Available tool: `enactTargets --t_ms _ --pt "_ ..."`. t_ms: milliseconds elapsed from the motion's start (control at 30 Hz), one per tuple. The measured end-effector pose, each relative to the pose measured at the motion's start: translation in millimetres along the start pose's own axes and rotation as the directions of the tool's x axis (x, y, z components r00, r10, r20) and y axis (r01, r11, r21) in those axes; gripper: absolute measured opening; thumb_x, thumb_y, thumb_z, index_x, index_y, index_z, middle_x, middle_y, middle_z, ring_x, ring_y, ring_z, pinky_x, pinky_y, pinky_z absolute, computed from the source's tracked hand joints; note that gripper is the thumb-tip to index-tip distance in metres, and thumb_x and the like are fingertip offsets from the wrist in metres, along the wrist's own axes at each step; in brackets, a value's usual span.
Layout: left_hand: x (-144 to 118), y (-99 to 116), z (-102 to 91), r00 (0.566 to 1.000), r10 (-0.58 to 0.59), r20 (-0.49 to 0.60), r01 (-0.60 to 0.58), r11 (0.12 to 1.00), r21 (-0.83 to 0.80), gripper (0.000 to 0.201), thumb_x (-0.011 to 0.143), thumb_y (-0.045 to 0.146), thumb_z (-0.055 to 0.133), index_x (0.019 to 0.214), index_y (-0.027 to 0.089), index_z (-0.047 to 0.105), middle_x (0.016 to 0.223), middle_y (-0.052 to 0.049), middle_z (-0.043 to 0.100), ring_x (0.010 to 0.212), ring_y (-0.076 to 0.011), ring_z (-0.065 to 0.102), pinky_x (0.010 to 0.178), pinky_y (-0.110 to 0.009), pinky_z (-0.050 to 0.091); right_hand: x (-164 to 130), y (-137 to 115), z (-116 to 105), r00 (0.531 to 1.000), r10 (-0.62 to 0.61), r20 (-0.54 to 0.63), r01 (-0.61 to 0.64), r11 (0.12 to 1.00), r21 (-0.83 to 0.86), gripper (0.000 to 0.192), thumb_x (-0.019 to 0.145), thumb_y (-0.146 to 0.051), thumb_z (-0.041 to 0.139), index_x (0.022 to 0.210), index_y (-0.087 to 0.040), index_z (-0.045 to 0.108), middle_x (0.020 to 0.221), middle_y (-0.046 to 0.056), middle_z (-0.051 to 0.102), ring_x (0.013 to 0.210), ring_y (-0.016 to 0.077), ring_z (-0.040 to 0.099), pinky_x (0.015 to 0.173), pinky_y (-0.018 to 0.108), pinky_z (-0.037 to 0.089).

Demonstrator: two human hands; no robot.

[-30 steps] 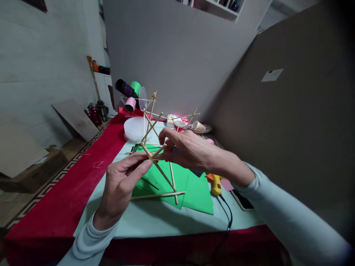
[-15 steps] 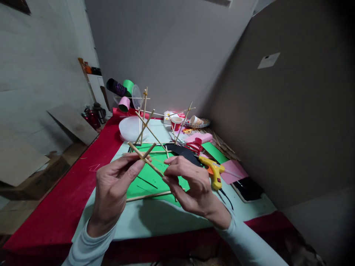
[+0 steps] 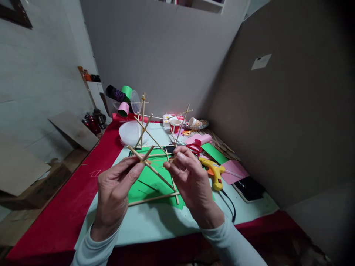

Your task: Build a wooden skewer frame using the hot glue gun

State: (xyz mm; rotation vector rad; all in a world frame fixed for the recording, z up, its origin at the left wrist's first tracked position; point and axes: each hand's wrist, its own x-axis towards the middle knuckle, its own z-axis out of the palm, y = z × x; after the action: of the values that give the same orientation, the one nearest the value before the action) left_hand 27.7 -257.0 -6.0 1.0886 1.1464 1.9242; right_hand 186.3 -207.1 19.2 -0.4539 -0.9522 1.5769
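Note:
My left hand (image 3: 118, 184) pinches two crossed wooden sticks (image 3: 159, 176) where they meet, their upper ends spread in a V. From this crossing a thin rubber band (image 3: 158, 160) is stretched to the right. My right hand (image 3: 194, 184) holds the band's other end with bent fingers, apart from the sticks. The sticks are part of a frame that stands over a green sheet (image 3: 151, 190). Farther back, another pair of crossed sticks (image 3: 144, 128) leans up, and yellowish bindings show at its joint. Part of the left fingers is hidden behind the sticks.
A yellow glue gun (image 3: 213, 165) with a black cord lies right of my right hand. Near it are a phone (image 3: 249, 189), red scissors (image 3: 195, 147) and pink paper (image 3: 234, 171). Behind stand a red paper cup (image 3: 175, 127) and a white plastic lid (image 3: 130, 133).
My right hand has lifted away from the lower part of the stick and turned upward, drawing the rubber band out. The left hand keeps its pinch. The view has tilted slightly up.

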Motion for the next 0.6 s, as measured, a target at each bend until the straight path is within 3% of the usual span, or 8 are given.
enactTargets --t_ms 100,200,267,367,467,600 --pt "0.3 -1.0 -0.7 1.000 0.004 -0.011 -0.004 1.000 0.009 0.019 0.081 0.032 0.084 0.100 0.033 0.083 0.102 0.003 0.080 0.098 -0.0164 0.071 0.087 -0.021 0.054 1.2 -8.9 5.5 0.992 0.124 0.009 -0.124 0.980 0.154 0.027 0.074 -0.020 0.071 0.098 -0.024 0.060 0.078 0.000 0.062 0.065 0.0134 0.059 0.063 0.028 0.057" --pt "0.8 -2.6 -2.0 1.000 0.005 -0.007 -0.005 1.000 0.001 0.020 0.080 0.034 0.085 0.100 0.032 0.083 0.101 0.002 0.080 0.097 -0.0166 0.071 0.087 -0.021 0.055 1.7 -13.5 12.4 0.990 0.123 0.066 -0.134 0.968 0.212 0.059 0.070 -0.009 0.072 0.123 -0.026 0.054 0.118 0.007 0.074 0.102 0.0159 0.072 0.073 0.023 0.060" --pt "1.0 -3.7 -3.4 1.000 0.005 0.007 -0.005 1.000 -0.006 0.021 0.080 0.035 0.085 0.100 0.031 0.083 0.103 0.001 0.080 0.098 -0.0170 0.072 0.087 -0.021 0.056 3.1 -13.7 17.5 0.990 0.073 0.124 -0.094 0.980 0.174 0.082 0.069 -0.006 0.075 0.140 -0.031 0.043 0.130 0.007 0.072 0.123 0.0183 0.068 0.077 0.022 0.062" --pt "0.7 -4.5 -5.4 1.000 0.007 0.027 -0.007 1.000 -0.002 0.023 0.082 0.035 0.084 0.104 0.030 0.083 0.109 -0.001 0.080 0.102 -0.0186 0.071 0.091 -0.023 0.056 7.1 -14.0 23.8 0.970 0.005 0.244 -0.016 0.999 0.041 0.101 0.073 -0.008 0.079 0.155 -0.039 0.027 0.133 0.005 0.072 0.135 0.0236 0.062 0.070 0.025 0.066" --pt "0.2 -3.9 -5.9 0.998 -0.007 0.060 0.006 1.000 0.017 0.023 0.085 0.036 0.081 0.107 0.030 0.082 0.116 -0.002 0.079 0.111 -0.0210 0.070 0.099 -0.026 0.054 13.8 -19.2 27.5 0.929 -0.007 0.370 0.046 0.994 -0.097 0.104 0.076 -0.011 0.082 0.157 -0.042 0.025 0.135 0.005 0.070 0.140 0.0264 0.057 0.065 0.028 0.068" --pt "-0.6 -1.9 -4.6 0.997 -0.007 0.077 0.005 1.000 0.021 0.024 0.084 0.040 0.080 0.103 0.027 0.083 0.114 -0.005 0.079 0.106 -0.0240 0.072 0.097 -0.031 0.055 25.5 -35.9 32.9 0.843 0.081 0.532 0.100 0.948 -0.302 0.088 0.080 -0.016 0.083 0.153 -0.035 0.038 0.143 0.009 0.064 0.141 0.0296 0.056 0.071 0.032 0.070"
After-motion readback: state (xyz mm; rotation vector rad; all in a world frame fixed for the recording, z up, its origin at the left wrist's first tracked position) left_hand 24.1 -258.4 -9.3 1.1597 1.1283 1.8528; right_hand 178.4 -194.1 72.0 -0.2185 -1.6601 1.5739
